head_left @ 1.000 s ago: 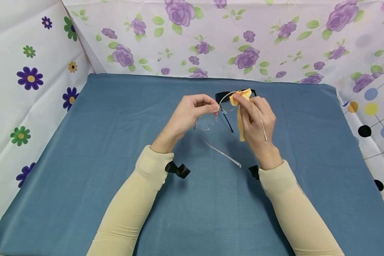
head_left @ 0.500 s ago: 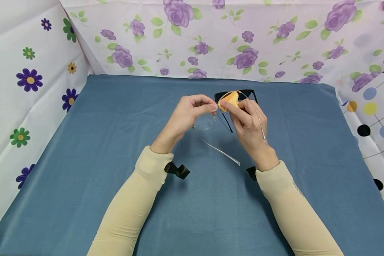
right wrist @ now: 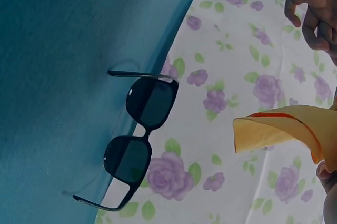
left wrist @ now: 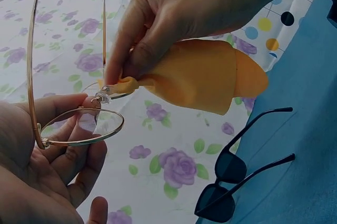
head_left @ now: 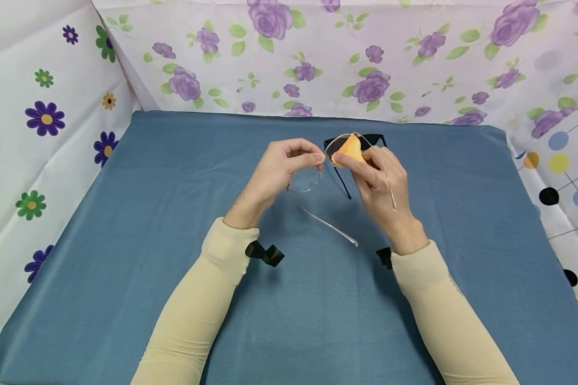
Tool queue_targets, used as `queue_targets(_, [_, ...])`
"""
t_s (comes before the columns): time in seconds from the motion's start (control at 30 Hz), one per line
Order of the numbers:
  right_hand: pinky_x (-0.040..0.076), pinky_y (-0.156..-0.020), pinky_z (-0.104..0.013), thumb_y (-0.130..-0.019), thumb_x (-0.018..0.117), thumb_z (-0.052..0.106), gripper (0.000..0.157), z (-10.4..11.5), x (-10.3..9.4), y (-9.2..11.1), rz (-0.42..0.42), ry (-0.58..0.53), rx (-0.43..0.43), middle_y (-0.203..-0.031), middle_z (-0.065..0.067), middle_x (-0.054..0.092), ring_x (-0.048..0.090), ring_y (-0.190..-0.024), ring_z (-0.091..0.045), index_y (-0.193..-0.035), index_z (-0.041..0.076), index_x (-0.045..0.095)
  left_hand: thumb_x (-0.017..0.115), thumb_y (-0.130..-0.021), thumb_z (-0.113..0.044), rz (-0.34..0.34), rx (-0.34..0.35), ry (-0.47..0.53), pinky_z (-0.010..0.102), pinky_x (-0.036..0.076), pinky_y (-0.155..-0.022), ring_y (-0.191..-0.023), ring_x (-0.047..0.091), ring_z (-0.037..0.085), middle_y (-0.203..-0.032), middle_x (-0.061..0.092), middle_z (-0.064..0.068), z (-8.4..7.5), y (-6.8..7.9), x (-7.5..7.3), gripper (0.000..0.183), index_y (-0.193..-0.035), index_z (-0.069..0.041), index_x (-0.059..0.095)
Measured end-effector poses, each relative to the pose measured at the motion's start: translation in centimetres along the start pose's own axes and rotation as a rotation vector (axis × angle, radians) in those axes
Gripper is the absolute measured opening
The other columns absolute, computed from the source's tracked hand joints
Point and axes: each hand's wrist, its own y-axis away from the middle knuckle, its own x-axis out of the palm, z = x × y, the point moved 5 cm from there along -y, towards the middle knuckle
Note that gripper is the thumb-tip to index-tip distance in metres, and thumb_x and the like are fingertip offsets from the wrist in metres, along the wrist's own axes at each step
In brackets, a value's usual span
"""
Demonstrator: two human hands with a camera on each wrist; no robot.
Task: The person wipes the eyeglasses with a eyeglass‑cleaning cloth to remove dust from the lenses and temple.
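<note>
My left hand (head_left: 291,163) pinches a pair of thin gold-rimmed eyeglasses (head_left: 352,240) near the bridge, holding them up over the table. In the left wrist view the left fingers lie behind the near lens, and one temple of the eyeglasses (left wrist: 30,66) rises beside the palm. My right hand (head_left: 384,179) pinches a yellow-orange cloth (head_left: 350,149) around the right lens, which the cloth partly covers. The rest of the cloth (left wrist: 200,76) hangs loose beyond the right fingers. The right wrist view shows only fingertips of the right hand (right wrist: 328,182) under the cloth.
Black sunglasses (head_left: 373,140) with unfolded temples lie on the blue tablecloth (head_left: 183,176), just behind the hands. A floral sheet (head_left: 250,59) hangs along the far edge. Black straps (head_left: 270,255) are on both wrists.
The right hand has moved the cloth from the outer upper rim left and down over the lens, then slightly back right. The left hand and eyeglasses have shifted slightly left.
</note>
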Motion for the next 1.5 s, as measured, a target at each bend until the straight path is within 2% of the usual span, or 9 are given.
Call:
queue_targets(0.2, [0.031,-0.064,-0.040,-0.099,0.062,-0.009,0.054,0.2,0.2,0.0,-0.010,-0.013,-0.020,-0.078,-0.014,0.050,0.040,-0.064,-0.028,-0.131,0.033,0.074,0.071,-0.101,-0.015,0.026,-0.009,0.000,0.034,0.050,-0.088,-0.101,0.069,0.025,-0.090,0.073,0.008,0.2,0.0,0.1,0.016,-0.103,0.000,0.076])
queue_targets(0.27, [0.031,-0.064,-0.040,-0.099,0.064,-0.010,0.053,0.2,0.2,0.0,-0.018,-0.017,-0.024,-0.078,-0.014,0.050,0.040,-0.065,-0.028,-0.129,0.032,0.075,0.071,-0.101,-0.015,0.036,-0.008,-0.005,0.031,0.050,-0.078,-0.100,0.068,0.025,-0.090,0.073,0.008,0.2,0.0,0.2,0.016,-0.103,0.000,0.075])
queue_targets(0.43, [0.032,-0.064,-0.040,-0.097,0.066,-0.011,0.049,0.2,0.2,0.0,-0.017,-0.020,-0.031,-0.079,-0.015,0.052,0.041,-0.065,-0.029,-0.124,0.028,0.076,0.071,-0.101,-0.017,0.039,-0.017,-0.027,0.030,0.026,-0.048,-0.084,0.060,0.029,-0.092,0.072,0.009,0.2,0.1,0.2,0.011,-0.099,-0.008,0.077])
queue_targets(0.63, [0.031,-0.064,-0.040,-0.097,0.065,-0.011,0.051,0.2,0.2,0.0,-0.018,-0.015,-0.041,-0.078,-0.015,0.051,0.040,-0.064,-0.028,-0.126,0.030,0.076,0.070,-0.102,-0.018,0.039,-0.018,-0.032,0.031,0.021,-0.045,-0.077,0.058,0.024,-0.092,0.072,0.009,0.3,0.0,0.2,0.014,-0.101,-0.006,0.076])
queue_targets(0.83, [0.034,-0.064,-0.042,-0.098,0.063,-0.011,0.046,-0.1,0.0,0.0,-0.016,-0.012,-0.026,-0.078,-0.016,0.052,0.042,-0.065,-0.030,-0.121,0.026,0.078,0.071,-0.101,-0.019,0.027,-0.024,-0.020,0.029,0.022,-0.043,-0.094,0.067,0.024,-0.090,0.073,0.008,0.2,-0.1,-0.2,0.015,-0.102,-0.004,0.076])
queue_targets(0.93, [0.032,-0.065,-0.041,-0.098,0.062,-0.011,0.044,-0.4,-0.1,0.1,-0.028,-0.018,-0.018,-0.076,-0.016,0.051,0.040,-0.065,-0.030,-0.118,0.025,0.079,0.071,-0.101,-0.018,0.018,-0.022,-0.020,0.029,0.023,-0.044,-0.101,0.068,0.024,-0.089,0.073,0.008,0.1,-0.1,-0.5,0.016,-0.102,-0.003,0.076])
queue_targets(1.07, [0.028,-0.064,-0.040,-0.098,0.060,-0.011,0.045,-0.8,-0.4,0.1,-0.072,0.007,-0.004,-0.075,-0.015,0.048,0.037,-0.063,-0.030,-0.119,0.024,0.079,0.071,-0.101,-0.016,0.017,-0.022,-0.012,0.029,0.034,-0.053,-0.102,0.069,0.025,-0.088,0.073,0.007,0.1,-0.1,-0.6,0.016,-0.102,-0.001,0.075])
queue_targets(1.37, [0.026,-0.063,-0.038,-0.100,0.062,-0.006,0.035,-0.5,-0.3,0.2,-0.154,0.053,0.064,-0.071,-0.014,0.048,0.038,-0.062,-0.031,-0.123,0.015,0.078,0.071,-0.100,-0.013,0.047,-0.013,0.018,0.035,0.051,-0.090,-0.099,0.069,0.028,-0.088,0.072,0.009,0.3,-0.1,0.2,0.012,-0.099,-0.002,0.076])
queue_targets(1.5, [0.029,-0.062,-0.038,-0.101,0.062,-0.005,0.034,-0.1,0.1,0.3,-0.149,0.060,0.082,-0.069,-0.013,0.048,0.039,-0.061,-0.030,-0.125,0.014,0.077,0.070,-0.101,-0.013,0.050,-0.006,-0.003,0.036,0.051,-0.088,-0.098,0.069,0.027,-0.088,0.072,0.008,0.4,-0.1,0.5,0.015,-0.101,0.001,0.075])
